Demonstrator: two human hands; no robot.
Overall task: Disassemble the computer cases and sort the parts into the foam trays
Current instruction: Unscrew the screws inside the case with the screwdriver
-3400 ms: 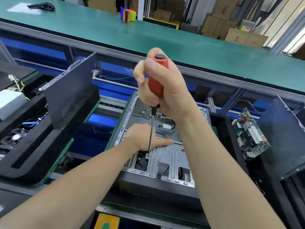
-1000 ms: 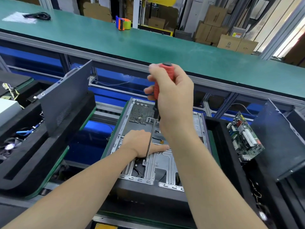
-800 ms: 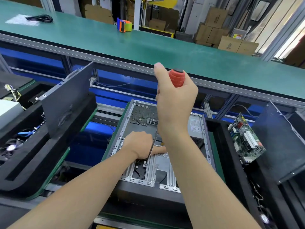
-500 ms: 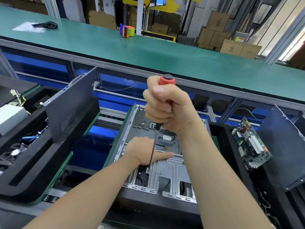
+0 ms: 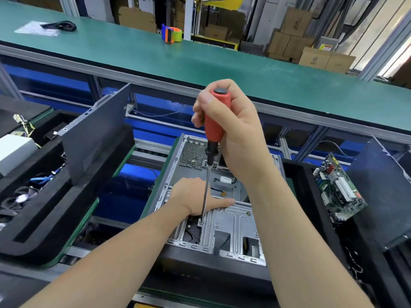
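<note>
Opened grey metal computer case, lying flat.

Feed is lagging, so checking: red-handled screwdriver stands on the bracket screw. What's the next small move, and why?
Probably turn the red-handled screwdriver anticlockwise with the right hand: its tip sits in a screw on the silver sheet-metal bracket, which lies in the grey computer case, and the left hand rests on it beside the shaft. How loose the screw is cannot be seen.
</note>
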